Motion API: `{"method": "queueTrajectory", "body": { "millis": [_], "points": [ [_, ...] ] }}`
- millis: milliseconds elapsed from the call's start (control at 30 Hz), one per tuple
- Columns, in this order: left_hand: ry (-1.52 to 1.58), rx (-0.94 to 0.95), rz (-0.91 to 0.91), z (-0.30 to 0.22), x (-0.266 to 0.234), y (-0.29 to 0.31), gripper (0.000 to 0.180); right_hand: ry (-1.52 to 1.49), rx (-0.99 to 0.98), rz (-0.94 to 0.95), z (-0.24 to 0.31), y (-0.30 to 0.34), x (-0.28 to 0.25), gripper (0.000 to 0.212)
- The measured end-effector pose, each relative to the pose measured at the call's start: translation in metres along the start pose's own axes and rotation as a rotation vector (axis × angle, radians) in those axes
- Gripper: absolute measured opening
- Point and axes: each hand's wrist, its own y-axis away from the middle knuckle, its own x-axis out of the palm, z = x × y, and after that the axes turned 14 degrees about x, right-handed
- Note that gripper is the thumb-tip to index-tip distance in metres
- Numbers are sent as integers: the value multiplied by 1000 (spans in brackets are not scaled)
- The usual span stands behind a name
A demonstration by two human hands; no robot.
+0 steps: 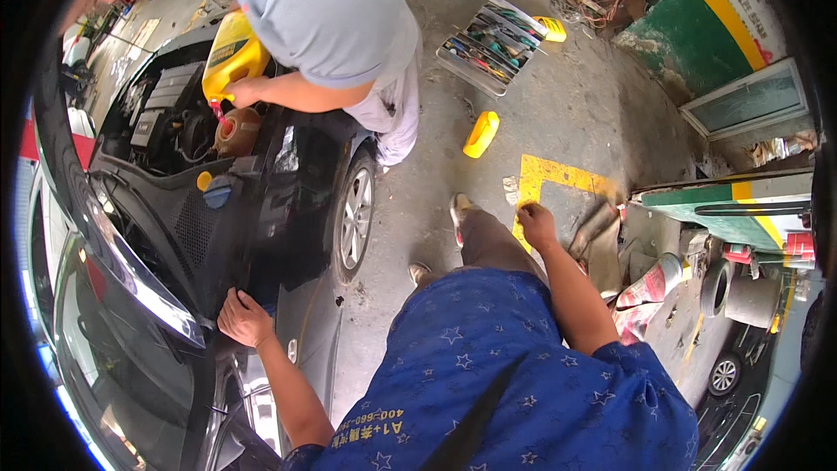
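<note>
My left hand (245, 319) rests on the black car's fender (266, 253), near the base of the windshield. Its fingers lie out on the bodywork and hold nothing. Out to my right, my right hand (535, 225) hangs above the floor with its fingers curled in; no object shows in it. Across the fender, a co-worker in a grey shirt (323, 9) tips a yellow jug (234, 54) over the engine bay. Red liquid runs from its mouth into a tan plastic reservoir (238, 134). A yellow cap (205, 181) and a blue cloth-like item (218, 195) lie near the reservoir.
The raised hood (65, 144) stands at the left. A tool tray (493, 45) full of hand tools and a yellow bottle (480, 134) are on the concrete floor. At right lie cardboard pieces (602, 244), a red-and-white bag (649, 283) and a tire (716, 287).
</note>
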Motion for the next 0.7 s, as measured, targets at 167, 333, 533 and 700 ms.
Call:
{"method": "queueTrajectory", "body": {
  "millis": [167,333,533,700],
  "points": [
    [138,-53,-173,-28,17,-17,26,701,416,113,-257,16,-21,26],
    [683,-264,16,-179,40,6,34,66,1288,246,-425,54,-17,23],
    [853,506,1458,-416,65,-76,57,936,235,406,-378,-73,-32,24],
    [1086,210,1082,-547,42,-215,51,-428,714,70,-236,-251,-156,19]
  ]
}}
